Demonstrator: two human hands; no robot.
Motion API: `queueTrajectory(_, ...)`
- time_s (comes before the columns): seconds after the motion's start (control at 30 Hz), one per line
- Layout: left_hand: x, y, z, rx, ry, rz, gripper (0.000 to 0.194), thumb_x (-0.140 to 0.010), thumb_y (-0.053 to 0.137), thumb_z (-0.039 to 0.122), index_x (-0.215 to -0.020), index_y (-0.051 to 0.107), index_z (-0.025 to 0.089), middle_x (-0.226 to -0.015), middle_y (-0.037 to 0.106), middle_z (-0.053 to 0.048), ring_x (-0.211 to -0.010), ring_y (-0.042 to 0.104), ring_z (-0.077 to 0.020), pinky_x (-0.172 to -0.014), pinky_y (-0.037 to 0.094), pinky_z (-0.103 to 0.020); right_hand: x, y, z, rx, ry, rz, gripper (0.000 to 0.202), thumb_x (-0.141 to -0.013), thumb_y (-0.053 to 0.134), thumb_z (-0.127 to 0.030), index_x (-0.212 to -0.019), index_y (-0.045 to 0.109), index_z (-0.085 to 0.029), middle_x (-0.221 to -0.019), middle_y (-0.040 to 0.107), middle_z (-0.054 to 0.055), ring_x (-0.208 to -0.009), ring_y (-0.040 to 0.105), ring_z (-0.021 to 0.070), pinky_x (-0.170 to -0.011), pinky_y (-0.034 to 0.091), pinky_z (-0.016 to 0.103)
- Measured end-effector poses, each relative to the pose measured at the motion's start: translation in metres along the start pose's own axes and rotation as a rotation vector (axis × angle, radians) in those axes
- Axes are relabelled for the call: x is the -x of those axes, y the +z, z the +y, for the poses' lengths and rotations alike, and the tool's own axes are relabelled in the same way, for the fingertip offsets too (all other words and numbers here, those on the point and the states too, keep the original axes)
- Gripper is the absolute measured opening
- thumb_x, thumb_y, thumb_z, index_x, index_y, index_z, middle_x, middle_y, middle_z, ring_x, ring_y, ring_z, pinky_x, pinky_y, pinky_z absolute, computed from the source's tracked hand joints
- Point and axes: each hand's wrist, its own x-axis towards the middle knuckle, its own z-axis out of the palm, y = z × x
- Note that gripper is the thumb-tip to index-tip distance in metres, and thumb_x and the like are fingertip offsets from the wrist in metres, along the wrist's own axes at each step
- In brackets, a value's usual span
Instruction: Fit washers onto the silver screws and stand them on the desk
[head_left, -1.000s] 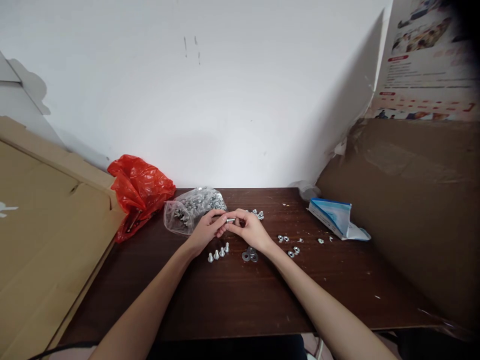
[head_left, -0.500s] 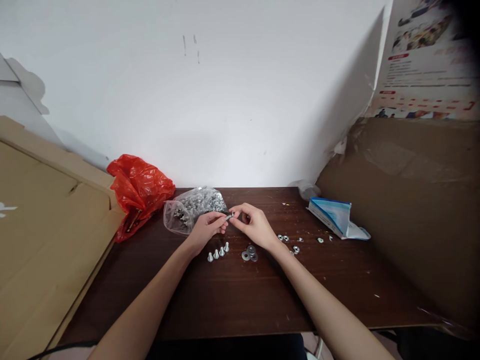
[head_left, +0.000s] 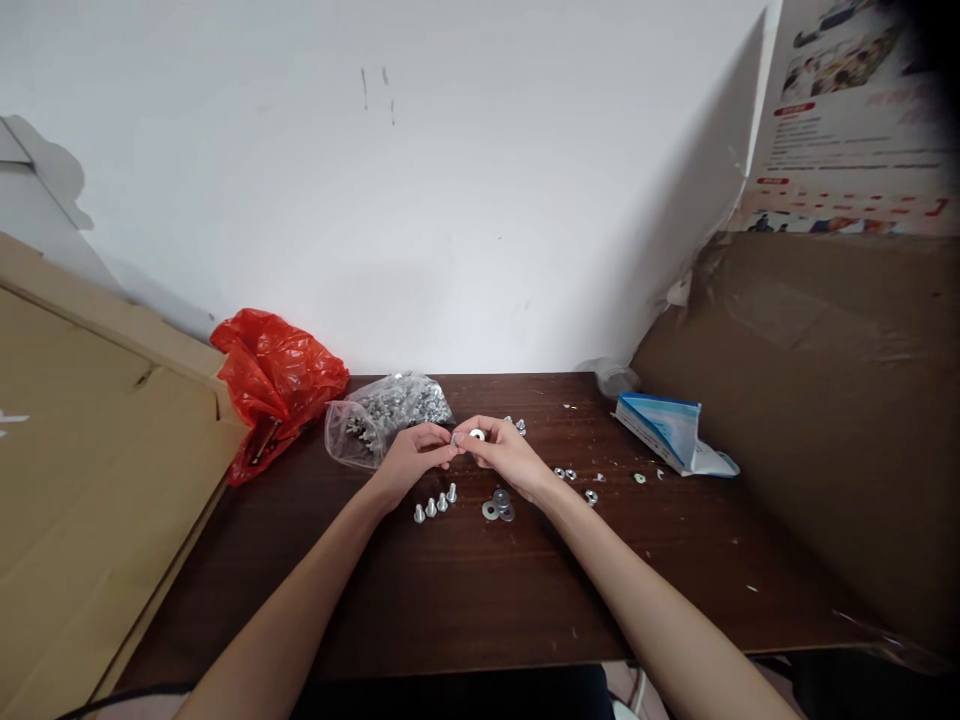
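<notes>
My left hand (head_left: 415, 464) is closed in a pinch, with a small silvery bolt (head_left: 453, 440) mostly hidden at its fingertips. My right hand (head_left: 504, 456) meets it there, thumb and fingers closed, and a flat round washer (head_left: 477, 435) shows between them. Below my left hand, several short bolts (head_left: 431, 507) stand in a slanting row on the dark table. A small pile of grey washers (head_left: 500, 506) lies below my right hand. Several nuts (head_left: 570, 475) are scattered to the right of my right wrist. Small metal pieces (head_left: 519, 426) sit just behind my right hand.
A clear plastic bag of metal hardware (head_left: 397, 405) lies behind my left hand, beside a red plastic bag (head_left: 277, 365). Cardboard (head_left: 97, 480) flanks the left, a large carton (head_left: 840, 400) the right. A blue-white packet (head_left: 667, 435) lies at the right on the brown table (head_left: 465, 610).
My right hand has turned slightly and shifted left; the washer now shows face-on between its fingers. Metal pieces behind that hand have come into view. The left hand stays almost in place.
</notes>
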Motion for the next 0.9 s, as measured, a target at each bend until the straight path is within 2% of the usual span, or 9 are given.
queueTrajectory(0.1,0.001,0.0,0.002,-0.055,-0.015,0.0,0.021,-0.068,0.071,0.027,-0.08,0.062,0.013,-0.073,0.064,-0.002,-0.067,0.056,-0.0112,-0.067,0.044,-0.025,-0.002,-0.003,0.001,0.197,-0.136,0.033,0.023,-0.075,0.062,-0.039,-0.077,0.063,-0.016,-0.069,0.061,0.001,-0.057,0.046,0.0103,-0.055,0.036,0.024)
queueTrajectory(0.2,0.001,-0.001,0.005,-0.018,-0.031,0.001,0.022,-0.069,0.071,0.023,-0.087,0.064,0.013,-0.083,0.066,-0.003,-0.077,0.06,-0.0128,-0.078,0.045,-0.027,-0.001,-0.006,0.0,0.318,-0.221,0.027,0.02,-0.079,0.057,-0.035,-0.077,0.064,-0.016,-0.077,0.064,0.002,-0.071,0.054,0.0141,-0.068,0.04,0.027)
queueTrajectory(0.3,0.0,0.0,0.008,0.196,-0.069,0.038,0.029,-0.07,0.071,0.019,-0.097,0.062,0.014,-0.1,0.066,-0.007,-0.094,0.06,-0.0162,-0.09,0.044,-0.03,0.001,-0.006,-0.001,0.366,-0.215,-0.046,0.017,-0.08,0.056,-0.031,-0.078,0.064,-0.016,-0.074,0.064,0.001,-0.07,0.055,0.0139,-0.067,0.041,0.027)
queueTrajectory(0.4,-0.002,0.0,0.01,0.336,-0.117,0.089,0.024,-0.073,0.067,0.017,-0.095,0.06,0.012,-0.102,0.066,-0.012,-0.098,0.061,-0.019,-0.091,0.045,-0.033,0.004,-0.003,0.0,0.42,-0.201,-0.152,0.015,-0.079,0.057,-0.028,-0.076,0.064,-0.016,-0.072,0.063,0.001,-0.066,0.053,0.0129,-0.064,0.04,0.026)
queueTrajectory(0.5,-0.003,-0.002,0.009,0.367,-0.137,0.109,0.019,-0.077,0.063,0.017,-0.095,0.058,0.011,-0.102,0.066,-0.014,-0.096,0.063,-0.0206,-0.088,0.047,-0.034,0.004,0.001,0.003,0.435,-0.186,-0.211,0.014,-0.079,0.057,-0.027,-0.077,0.065,-0.016,-0.075,0.064,0.001,-0.068,0.054,0.0135,-0.066,0.041,0.026)
queueTrajectory(0.63,-0.004,-0.004,0.006,0.367,-0.13,0.096,0.018,-0.079,0.06,0.018,-0.095,0.058,0.011,-0.102,0.066,-0.015,-0.094,0.063,-0.0207,-0.086,0.048,-0.033,0.003,0.003,0.008,0.427,-0.181,-0.219,0.015,-0.079,0.057,-0.027,-0.08,0.066,-0.016,-0.077,0.065,0.002,-0.071,0.056,0.0142,-0.069,0.043,0.027)
queueTrajectory(0.9,-0.004,-0.005,0.003,0.372,-0.117,0.085,0.019,-0.076,0.064,0.018,-0.093,0.06,0.01,-0.099,0.067,-0.014,-0.095,0.063,-0.0215,-0.085,0.048,-0.033,0.006,0.005,0.004,0.42,-0.177,-0.285,0.015,-0.079,0.058,-0.028,-0.082,0.067,-0.016,-0.079,0.067,0.002,-0.072,0.058,0.0151,-0.069,0.044,0.028)
